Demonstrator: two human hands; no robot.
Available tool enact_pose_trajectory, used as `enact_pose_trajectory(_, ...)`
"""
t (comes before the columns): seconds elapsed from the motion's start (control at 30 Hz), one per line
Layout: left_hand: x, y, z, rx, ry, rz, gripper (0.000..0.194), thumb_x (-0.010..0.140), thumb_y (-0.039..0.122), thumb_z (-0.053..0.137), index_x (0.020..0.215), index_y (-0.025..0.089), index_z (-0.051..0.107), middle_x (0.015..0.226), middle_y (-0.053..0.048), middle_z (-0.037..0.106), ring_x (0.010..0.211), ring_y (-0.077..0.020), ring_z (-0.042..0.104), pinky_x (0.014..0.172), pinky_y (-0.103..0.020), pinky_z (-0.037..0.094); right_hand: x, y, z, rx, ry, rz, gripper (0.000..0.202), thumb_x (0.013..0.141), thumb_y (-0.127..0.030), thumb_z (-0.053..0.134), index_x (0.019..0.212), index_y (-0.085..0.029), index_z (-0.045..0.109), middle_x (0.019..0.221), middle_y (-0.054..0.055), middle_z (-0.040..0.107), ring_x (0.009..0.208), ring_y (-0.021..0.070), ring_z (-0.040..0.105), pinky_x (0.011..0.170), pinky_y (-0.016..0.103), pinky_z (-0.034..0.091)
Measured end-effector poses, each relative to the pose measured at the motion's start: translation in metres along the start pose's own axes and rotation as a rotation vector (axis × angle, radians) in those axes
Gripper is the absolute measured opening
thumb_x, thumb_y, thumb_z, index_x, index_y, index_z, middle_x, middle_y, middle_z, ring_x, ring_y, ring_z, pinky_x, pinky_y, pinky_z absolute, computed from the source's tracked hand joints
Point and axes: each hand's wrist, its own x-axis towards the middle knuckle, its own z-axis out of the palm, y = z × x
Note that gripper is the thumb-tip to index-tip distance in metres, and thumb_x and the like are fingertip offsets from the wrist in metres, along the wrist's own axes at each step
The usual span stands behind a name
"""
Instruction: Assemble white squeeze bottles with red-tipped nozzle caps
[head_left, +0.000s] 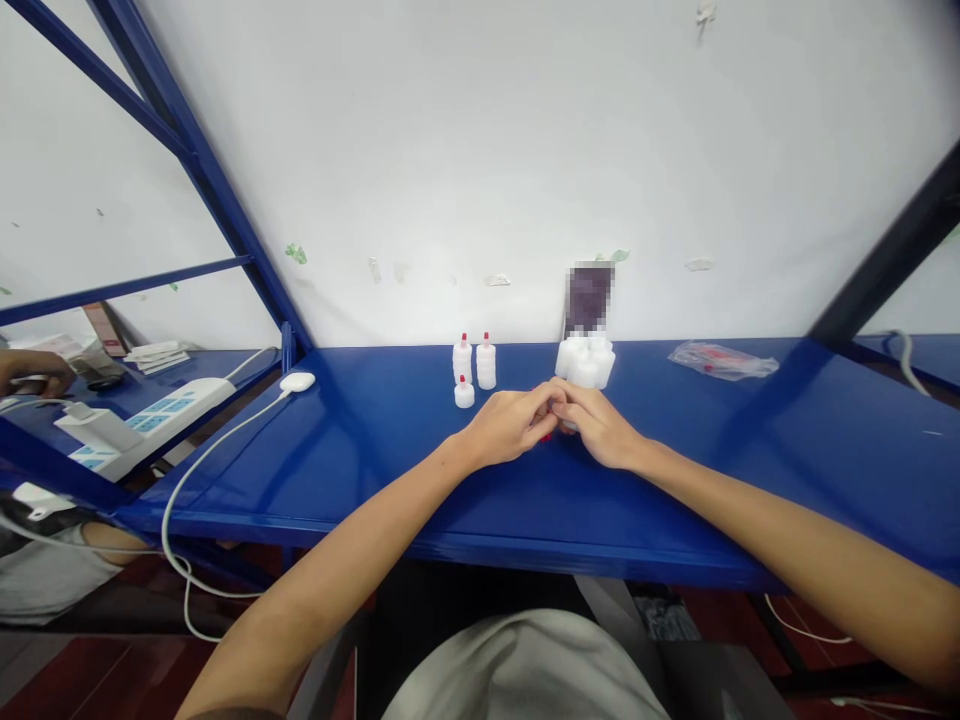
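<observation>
- Left hand (517, 425) and right hand (604, 428) meet above the blue table (375, 465), fingers curled inward and touching; what they enclose is mostly hidden, and I cannot tell which hand grips it.
- Small red piece (546, 437) shows just beneath the meeting fingers.
- Three white bottles (487, 368) with red tips stand left of the hands, one shorter and nearer.
- White containers (586, 362) cluster just beyond the right hand.
- Clear plastic bag (724, 361) lies well to the right.
</observation>
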Motion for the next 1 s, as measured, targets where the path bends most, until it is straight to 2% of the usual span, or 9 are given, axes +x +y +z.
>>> enact_pose_trajectory(0.2, -0.001, -0.001, 0.003, 0.032, -0.036, -0.004, 0.013, 0.095, 0.025, 0.05, 0.106, 0.02, 0.054, 0.065, 0.006, 0.054, 0.055, -0.0109, 0.049, 0.059, -0.022, 0.036, -0.002, -0.002, 0.001, -0.048, 0.008, -0.035, 0.014, 0.088, -0.021, 0.039, 0.083, -0.021, 0.052, 0.069, -0.001, 0.055, 0.062, 0.0161, 0.05, 0.06, 0.029, 0.037)
enact_pose_trajectory(0.37, -0.001, -0.002, -0.002, -0.044, 0.0, -0.02, 0.012, 0.098, 0.027, 0.046, 0.105, 0.019, 0.053, 0.061, 0.007, 0.052, 0.052, -0.0092, 0.047, 0.058, -0.021, 0.035, -0.001, 0.002, 0.001, -0.029, 0.013, -0.014, 0.019, 0.096, -0.036, 0.041, 0.096, -0.021, 0.053, 0.07, -0.002, 0.057, 0.062, 0.0165, 0.053, 0.062, 0.03, 0.04)
enact_pose_trajectory(0.47, -0.005, -0.014, -0.021, -0.048, 0.137, -0.081, 0.015, 0.098, 0.032, 0.046, 0.104, 0.019, 0.051, 0.058, 0.008, 0.047, 0.05, -0.0086, 0.044, 0.055, -0.021, 0.033, 0.001, 0.005, -0.003, -0.041, 0.101, 0.032, 0.025, 0.098, -0.043, 0.039, 0.104, -0.022, 0.052, 0.066, -0.003, 0.055, 0.061, 0.0164, 0.053, 0.063, 0.03, 0.041)
enact_pose_trajectory(0.57, -0.014, -0.036, -0.048, 0.067, 0.301, -0.166, 0.015, 0.095, 0.033, 0.048, 0.098, 0.019, 0.052, 0.057, 0.008, 0.047, 0.049, -0.0085, 0.041, 0.055, -0.021, 0.031, 0.002, 0.007, -0.006, -0.072, 0.15, 0.055, 0.029, 0.099, -0.044, 0.037, 0.099, -0.021, 0.054, 0.062, -0.004, 0.052, 0.057, 0.0153, 0.051, 0.062, 0.03, 0.041)
enact_pose_trajectory(0.63, -0.022, -0.052, -0.064, 0.127, 0.356, -0.242, 0.014, 0.094, 0.032, 0.05, 0.098, 0.019, 0.053, 0.057, 0.008, 0.048, 0.05, -0.0083, 0.041, 0.055, -0.021, 0.031, 0.002, 0.006, -0.006, -0.095, 0.171, 0.057, 0.029, 0.096, -0.047, 0.044, 0.091, -0.021, 0.056, 0.059, -0.004, 0.051, 0.054, 0.0143, 0.048, 0.059, 0.029, 0.039)
enact_pose_trajectory(0.7, -0.027, -0.064, -0.074, 0.15, 0.384, -0.309, 0.015, 0.092, 0.034, 0.052, 0.096, 0.019, 0.054, 0.058, 0.008, 0.048, 0.05, -0.0083, 0.042, 0.056, -0.021, 0.032, 0.0, 0.004, -0.005, -0.127, 0.226, 0.049, 0.028, 0.087, -0.048, 0.06, 0.081, -0.021, 0.057, 0.054, -0.005, 0.048, 0.051, 0.0133, 0.044, 0.057, 0.029, 0.037)
enact_pose_trajectory(0.8, -0.031, -0.074, -0.077, 0.161, 0.38, -0.366, 0.019, 0.09, 0.038, 0.055, 0.092, 0.019, 0.057, 0.058, 0.007, 0.049, 0.052, -0.0091, 0.045, 0.056, -0.022, 0.033, -0.003, 0.003, -0.007, -0.14, 0.331, -0.032, 0.024, 0.079, -0.042, 0.069, 0.076, -0.021, 0.057, 0.052, -0.005, 0.047, 0.052, 0.0141, 0.044, 0.059, 0.03, 0.038)
enact_pose_trajectory(0.9, -0.031, -0.075, -0.076, 0.205, 0.315, -0.378, 0.021, 0.09, 0.04, 0.055, 0.09, 0.019, 0.059, 0.057, 0.006, 0.051, 0.053, -0.0107, 0.047, 0.056, -0.023, 0.034, -0.002, 0.008, -0.015, -0.093, 0.431, -0.139, 0.01, 0.081, -0.03, 0.057, 0.086, -0.021, 0.057, 0.067, -0.001, 0.055, 0.062, 0.0174, 0.051, 0.062, 0.032, 0.04)
enact_pose_trajectory(1.0, -0.031, -0.074, -0.075, 0.277, 0.232, -0.389, 0.021, 0.092, 0.04, 0.052, 0.091, 0.02, 0.059, 0.061, 0.004, 0.057, 0.055, -0.0129, 0.051, 0.057, -0.025, 0.034, 0.004, 0.017, -0.029, -0.116, 0.552, -0.154, 0.021, 0.072, -0.017, 0.049, 0.092, -0.023, 0.049, 0.083, 0.002, 0.056, 0.075, 0.0198, 0.054, 0.069, 0.033, 0.044)
